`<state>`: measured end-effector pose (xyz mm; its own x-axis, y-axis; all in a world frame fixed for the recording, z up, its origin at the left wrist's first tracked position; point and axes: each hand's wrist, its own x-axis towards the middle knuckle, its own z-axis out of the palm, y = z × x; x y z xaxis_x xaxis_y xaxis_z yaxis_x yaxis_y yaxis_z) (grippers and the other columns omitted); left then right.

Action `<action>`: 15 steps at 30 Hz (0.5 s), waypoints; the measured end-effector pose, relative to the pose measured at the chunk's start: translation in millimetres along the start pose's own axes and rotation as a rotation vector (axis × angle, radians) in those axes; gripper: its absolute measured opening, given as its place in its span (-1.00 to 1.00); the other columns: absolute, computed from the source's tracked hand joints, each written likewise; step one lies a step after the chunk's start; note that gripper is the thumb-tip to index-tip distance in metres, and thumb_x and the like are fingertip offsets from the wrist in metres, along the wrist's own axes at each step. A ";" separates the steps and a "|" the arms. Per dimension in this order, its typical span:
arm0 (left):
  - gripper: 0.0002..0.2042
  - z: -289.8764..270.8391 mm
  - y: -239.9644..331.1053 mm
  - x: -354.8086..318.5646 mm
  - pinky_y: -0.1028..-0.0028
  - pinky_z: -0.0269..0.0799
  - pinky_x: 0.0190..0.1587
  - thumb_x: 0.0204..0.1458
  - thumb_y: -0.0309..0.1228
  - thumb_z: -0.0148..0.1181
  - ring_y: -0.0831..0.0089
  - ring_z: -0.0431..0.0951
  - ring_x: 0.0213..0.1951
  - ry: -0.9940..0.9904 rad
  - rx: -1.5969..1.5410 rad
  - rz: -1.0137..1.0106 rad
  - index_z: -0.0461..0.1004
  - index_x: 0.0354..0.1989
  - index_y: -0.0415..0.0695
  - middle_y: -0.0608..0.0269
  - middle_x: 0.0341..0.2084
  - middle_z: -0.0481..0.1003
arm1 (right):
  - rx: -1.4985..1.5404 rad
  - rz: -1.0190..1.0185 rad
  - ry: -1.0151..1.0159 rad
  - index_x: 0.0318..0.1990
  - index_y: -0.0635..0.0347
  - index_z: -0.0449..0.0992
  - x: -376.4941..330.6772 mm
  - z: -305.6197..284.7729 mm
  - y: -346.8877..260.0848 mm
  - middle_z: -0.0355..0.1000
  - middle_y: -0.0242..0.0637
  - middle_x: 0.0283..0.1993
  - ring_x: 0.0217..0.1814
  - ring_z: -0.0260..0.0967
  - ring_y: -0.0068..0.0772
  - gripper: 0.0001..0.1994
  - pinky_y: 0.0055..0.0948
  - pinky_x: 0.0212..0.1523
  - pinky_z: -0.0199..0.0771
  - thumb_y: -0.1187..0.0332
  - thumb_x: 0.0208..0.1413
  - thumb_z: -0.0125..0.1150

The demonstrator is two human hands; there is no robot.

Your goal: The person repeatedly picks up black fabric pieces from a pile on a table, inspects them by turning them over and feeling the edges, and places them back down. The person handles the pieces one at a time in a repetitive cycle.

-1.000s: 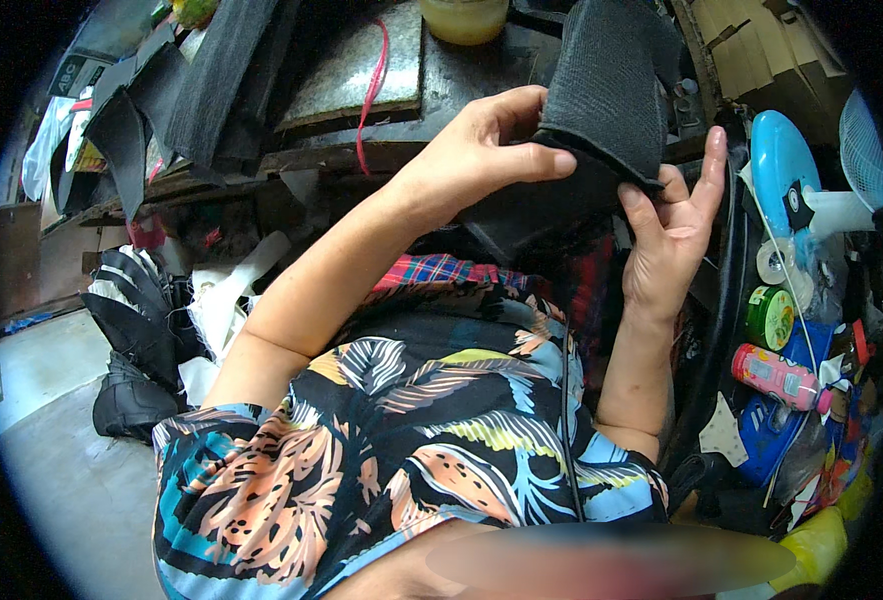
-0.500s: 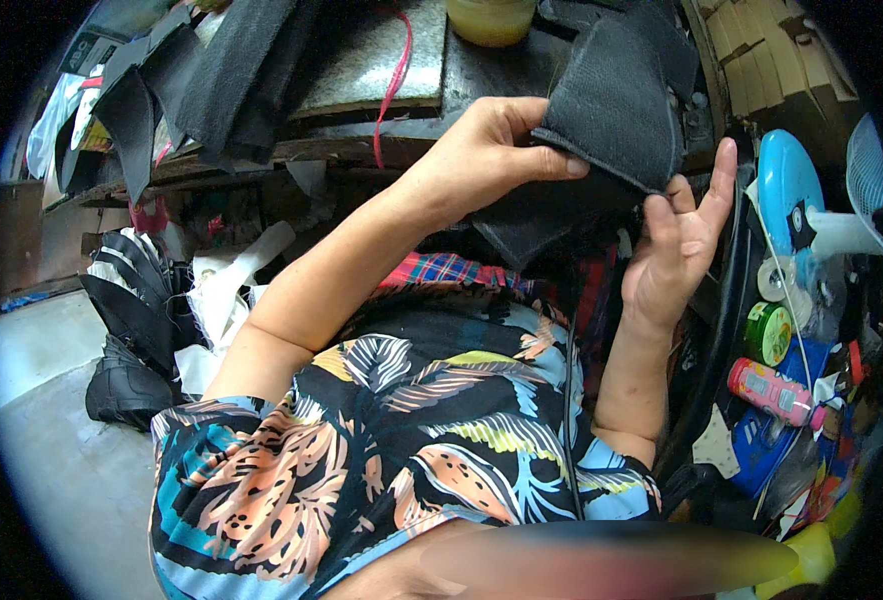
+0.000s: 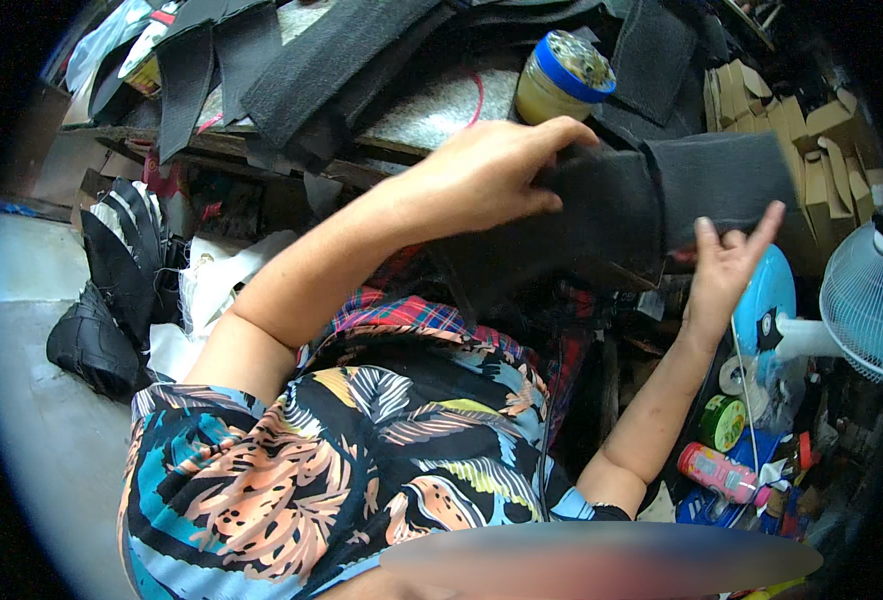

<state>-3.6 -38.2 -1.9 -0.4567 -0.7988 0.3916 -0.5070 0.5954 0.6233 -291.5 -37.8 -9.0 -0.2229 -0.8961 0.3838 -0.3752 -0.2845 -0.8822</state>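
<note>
A black panel (image 3: 729,180), long side left-to-right, adjoins the nearer right hand (image 3: 723,275), grip splayed; left hand (image 3: 491,180) half-curled; cannot tell either's hold.

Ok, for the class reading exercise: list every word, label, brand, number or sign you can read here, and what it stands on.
None can be read.
Pink bottle: label markings, too small and blurred.
Green round tub: pale marks, too small.
Dark badge by the white fan: mark too small.
Black piece at the right hand: no lettering visible.
</note>
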 end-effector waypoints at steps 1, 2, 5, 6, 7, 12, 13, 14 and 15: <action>-0.38 -5.1 -4.8 3.4 0.25 0.49 -0.19 -0.09 -0.41 0.41 0.13 0.56 -0.25 -0.009 0.180 -0.030 0.31 0.20 -0.01 0.09 -0.32 0.50 | -0.045 0.109 -0.102 0.54 -0.11 -0.31 1.4 0.7 3.1 0.42 -0.34 -0.37 -0.52 0.32 -0.68 -0.03 -0.59 -0.51 0.38 0.59 0.14 0.25; -0.39 -9.0 -8.7 5.7 0.22 0.49 -0.18 -0.10 -0.38 0.42 0.11 0.54 -0.24 0.023 0.359 0.004 0.32 0.18 -0.01 0.10 -0.30 0.50 | -0.281 0.130 -0.127 0.54 -0.13 -0.28 2.2 1.3 5.4 0.43 -0.35 -0.43 -0.55 0.31 -0.62 -0.04 -0.56 -0.46 0.38 0.53 0.16 0.26; -0.49 -14.8 -16.2 8.9 0.24 0.51 -0.09 -0.12 -0.31 0.43 0.15 0.55 -0.04 0.145 0.570 0.018 0.44 0.06 -0.03 0.06 -0.17 0.53 | -0.646 0.054 -0.168 0.52 -0.08 -0.08 -0.2 -7.4 2.0 0.43 -0.38 -0.48 -0.53 0.32 -0.59 -0.15 -0.48 -0.40 0.40 0.45 0.15 0.30; -0.50 -15.1 -18.2 11.0 0.24 0.50 -0.08 -0.10 -0.30 0.43 0.15 0.53 -0.04 0.255 0.586 0.045 0.44 0.05 -0.03 0.09 -0.16 0.52 | -0.655 0.038 -0.155 0.51 -0.06 -0.01 -0.3 -9.8 -1.0 0.43 -0.38 -0.48 -0.52 0.32 -0.58 -0.19 -0.46 -0.38 0.41 0.44 0.15 0.30; -0.51 -14.8 -20.6 14.9 0.25 0.49 -0.07 -0.09 -0.29 0.42 0.15 0.51 -0.03 0.328 0.598 0.041 0.43 0.05 -0.03 0.13 -0.14 0.50 | -0.677 0.014 -0.128 0.49 -0.05 0.06 0.2 -9.7 -3.9 0.43 -0.38 -0.47 -0.50 0.33 -0.57 -0.23 -0.45 -0.36 0.42 0.43 0.15 0.30; -0.32 -7.3 -42.5 54.1 0.25 0.36 0.21 -0.15 -0.15 0.50 -0.03 0.38 0.18 0.528 0.394 0.143 0.39 0.19 -0.06 -0.07 0.13 0.35 | -0.346 -0.310 -0.217 0.35 0.02 0.35 13.8 13.2 -19.6 0.45 -0.35 -0.37 -0.35 0.35 -0.57 -0.43 -0.51 -0.30 0.42 0.42 0.16 0.29; -0.21 -3.7 -47.9 60.4 0.23 0.25 0.31 -0.20 -0.10 0.53 -0.09 0.27 0.28 0.435 0.274 0.063 0.34 0.26 -0.05 -0.14 0.25 0.24 | -0.310 -0.336 -0.249 0.34 0.02 0.36 18.7 19.6 -23.4 0.46 -0.34 -0.34 -0.33 0.36 -0.57 -0.44 -0.51 -0.30 0.43 0.41 0.16 0.30; -0.21 0.8 -52.9 66.0 0.26 0.32 0.27 -0.20 -0.09 0.54 -0.01 0.34 0.26 0.403 0.154 0.016 0.36 0.25 -0.10 -0.12 0.20 0.32 | -0.267 -0.380 -0.287 0.33 0.02 0.37 24.1 25.6 -27.6 0.47 -0.33 -0.30 -0.30 0.37 -0.56 -0.45 -0.51 -0.29 0.43 0.41 0.16 0.30; -0.21 3.4 -58.5 70.8 0.27 0.35 0.24 -0.20 -0.09 0.54 0.03 0.40 0.21 0.428 0.086 0.025 0.38 0.23 -0.14 -0.12 0.15 0.37 | -0.268 -0.349 -0.329 0.29 0.01 0.43 29.6 31.0 -31.7 0.50 -0.27 -0.17 -0.18 0.43 -0.44 -0.49 -0.42 -0.19 0.47 0.34 0.15 0.32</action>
<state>-8.8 -129.2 -12.9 -0.1349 -0.7370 0.6623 -0.5667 0.6057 0.5585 -258.3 -65.8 21.9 0.2329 -0.8358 0.4972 -0.6022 -0.5254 -0.6011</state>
